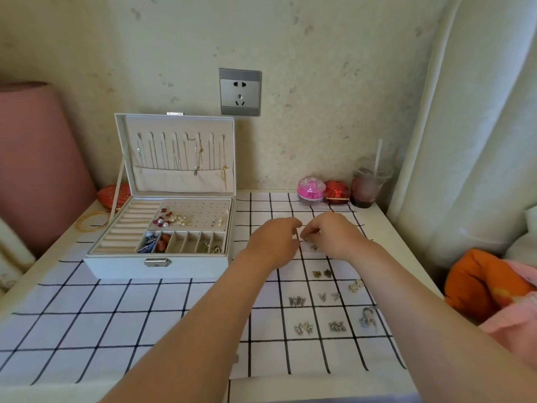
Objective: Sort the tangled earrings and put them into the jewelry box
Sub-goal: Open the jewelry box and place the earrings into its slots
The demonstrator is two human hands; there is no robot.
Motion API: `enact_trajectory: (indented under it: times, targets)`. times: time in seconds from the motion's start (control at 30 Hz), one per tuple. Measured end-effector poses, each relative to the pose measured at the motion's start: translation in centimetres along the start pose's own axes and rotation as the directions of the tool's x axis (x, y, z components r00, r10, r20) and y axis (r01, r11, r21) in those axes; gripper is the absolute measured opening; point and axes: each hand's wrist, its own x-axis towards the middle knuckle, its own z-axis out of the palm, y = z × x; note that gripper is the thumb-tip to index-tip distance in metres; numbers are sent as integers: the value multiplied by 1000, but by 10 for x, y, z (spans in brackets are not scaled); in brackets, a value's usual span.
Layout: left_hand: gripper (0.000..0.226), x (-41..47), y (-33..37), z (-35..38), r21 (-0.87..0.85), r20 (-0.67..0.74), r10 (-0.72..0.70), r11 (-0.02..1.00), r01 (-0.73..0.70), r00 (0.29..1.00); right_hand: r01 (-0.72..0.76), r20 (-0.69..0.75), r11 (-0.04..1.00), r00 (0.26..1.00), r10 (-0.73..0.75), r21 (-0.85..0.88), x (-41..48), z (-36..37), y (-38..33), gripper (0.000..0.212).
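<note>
A white jewelry box (122,267) stands open at the left of the checked cloth, with necklaces in its lid and red, pearl and blue pieces in its tray. Both my hands meet to the right of it. My left hand (274,242) and my right hand (331,235) have curled fingers that pinch a small earring (303,238) between them. A tiny earring (314,247) lies just below the fingers. Several earring pairs are laid out on the cloth nearer me, among them a bronze pair (321,274), a gold-rimmed pair (356,285) and a silver butterfly pair (297,301).
Gold bangles (90,221) and a red pouch (112,196) lie left of the box. A pink round case (311,189), a red box (337,193) and a drink cup with a straw (367,186) stand at the back right. An orange cloth (479,283) lies off the table's right edge.
</note>
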Motion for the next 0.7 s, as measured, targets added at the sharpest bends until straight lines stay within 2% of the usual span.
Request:
enact_trajectory:
  times: [0.17, 0.3, 0.4, 0.5, 0.6, 0.7]
  targets:
    - [44, -2, -5, 2, 45, 39, -21, 999, 19, 999, 24, 53, 994, 998, -30, 103, 3, 0, -2, 19]
    - [45, 0, -8, 3, 1, 37, -57, 998, 57, 998, 26, 24, 979, 999, -32, 203, 4, -2, -4, 20]
    - [40, -1, -8, 6, -16, 30, -82, 996, 82, 996, 37, -4, 994, 999, -37, 101, 3, -4, -4, 24]
    - [24, -2, -6, 9, 18, -10, -81, 997, 81, 997, 30, 70, 999, 997, -32, 30, 0, -8, -8, 30]
    - [17, -2, -5, 7, 74, -23, -97, 992, 99, 995, 36, 119, 998, 992, -31, -48, -3, -8, -14, 20]
    - [15, -2, -5, 2, 125, 3, -116, 985, 115, 993, 40, 105, 988, 994, -25, -147, -2, -4, -18, 17]
